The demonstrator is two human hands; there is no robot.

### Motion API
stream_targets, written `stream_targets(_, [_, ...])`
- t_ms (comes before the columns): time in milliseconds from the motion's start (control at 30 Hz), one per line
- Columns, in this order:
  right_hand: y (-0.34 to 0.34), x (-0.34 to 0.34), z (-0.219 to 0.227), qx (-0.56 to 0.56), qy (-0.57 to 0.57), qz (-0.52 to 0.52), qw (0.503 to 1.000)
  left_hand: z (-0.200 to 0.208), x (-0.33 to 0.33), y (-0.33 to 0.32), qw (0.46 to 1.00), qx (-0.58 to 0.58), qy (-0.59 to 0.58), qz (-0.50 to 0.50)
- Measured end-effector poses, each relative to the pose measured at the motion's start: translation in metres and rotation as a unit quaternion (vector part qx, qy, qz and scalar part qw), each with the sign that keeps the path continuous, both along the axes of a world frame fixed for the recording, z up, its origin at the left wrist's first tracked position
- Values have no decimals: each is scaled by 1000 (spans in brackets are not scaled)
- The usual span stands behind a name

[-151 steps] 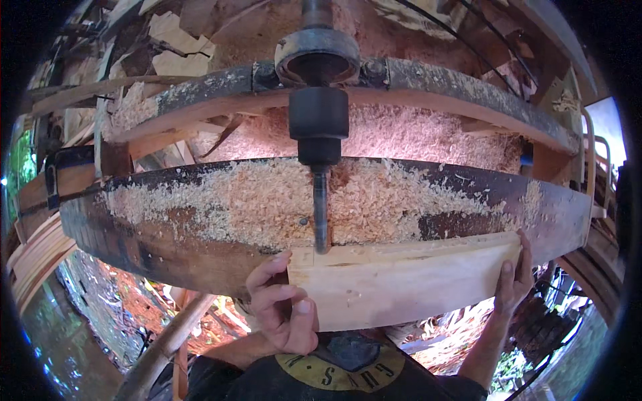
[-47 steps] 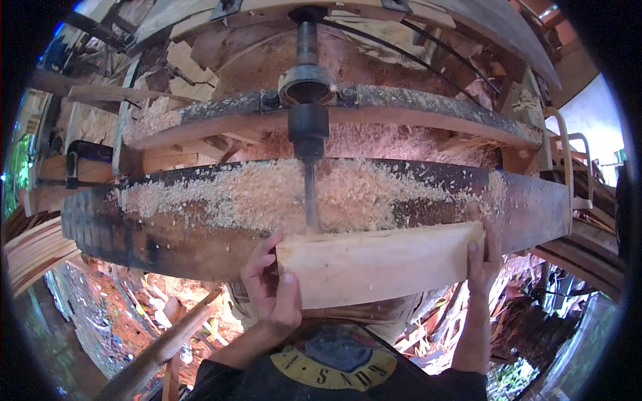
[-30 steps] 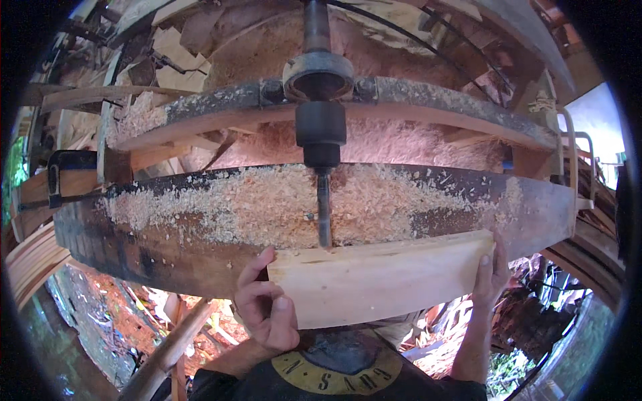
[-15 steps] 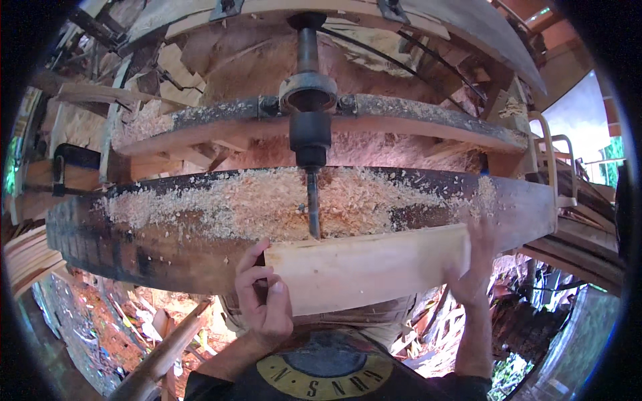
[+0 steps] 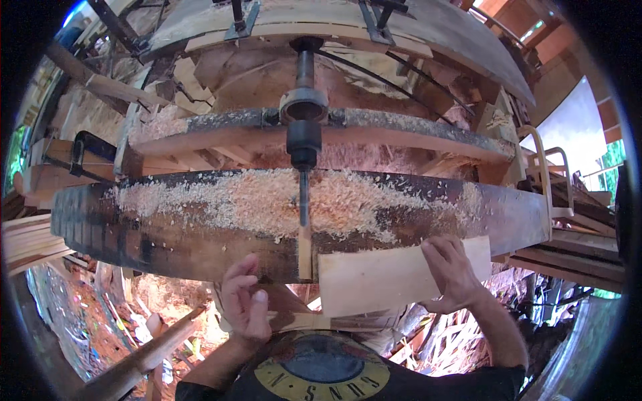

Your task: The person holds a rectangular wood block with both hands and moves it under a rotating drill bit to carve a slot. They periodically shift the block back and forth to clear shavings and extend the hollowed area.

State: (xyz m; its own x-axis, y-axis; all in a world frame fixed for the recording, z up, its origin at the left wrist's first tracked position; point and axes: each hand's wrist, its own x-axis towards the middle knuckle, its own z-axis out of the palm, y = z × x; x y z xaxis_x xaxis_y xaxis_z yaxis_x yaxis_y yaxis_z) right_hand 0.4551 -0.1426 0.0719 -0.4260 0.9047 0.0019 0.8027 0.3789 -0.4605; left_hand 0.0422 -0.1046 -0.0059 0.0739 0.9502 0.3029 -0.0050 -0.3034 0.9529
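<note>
A pale rectangular wood board [image 5: 374, 279] lies over the near edge of the long dark work table [image 5: 167, 244], right of the drill bit. My right hand [image 5: 455, 274] grips the board near its right end, thumb at the near edge and fingers over the top. My left hand [image 5: 247, 304] is off the board, left of it, fingers loosely bent and apart with nothing in them. The drill bit [image 5: 304, 197] points at the table from a black chuck [image 5: 303, 140]. A narrow wood strip [image 5: 305, 254] lies on the table below the bit.
Wood shavings [image 5: 267, 200] cover the table around the bit. Behind it runs a curved crossbeam [image 5: 401, 127] with a metal ring [image 5: 303, 105] around the spindle. A bent metal frame [image 5: 545, 174] stands at the right end. Stacked planks [image 5: 30, 240] lie at the left.
The board has moved right, away from the bit, in my right hand. My left hand has let go of its left end. The narrow wood strip has come into sight.
</note>
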Motion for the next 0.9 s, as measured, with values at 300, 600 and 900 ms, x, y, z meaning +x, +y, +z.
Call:
stream_targets(300, [54,22,-24,33,-53,63,996,9,2,-9,1000,4,12,-8])
stream_targets(600, [100,47,-49,110,-68,-5,992,9,2,-12,999,-17,29,5])
stream_targets(900, [53,77,-23,245,-67,-226,940,1,-17,-13,999,3,33,28])
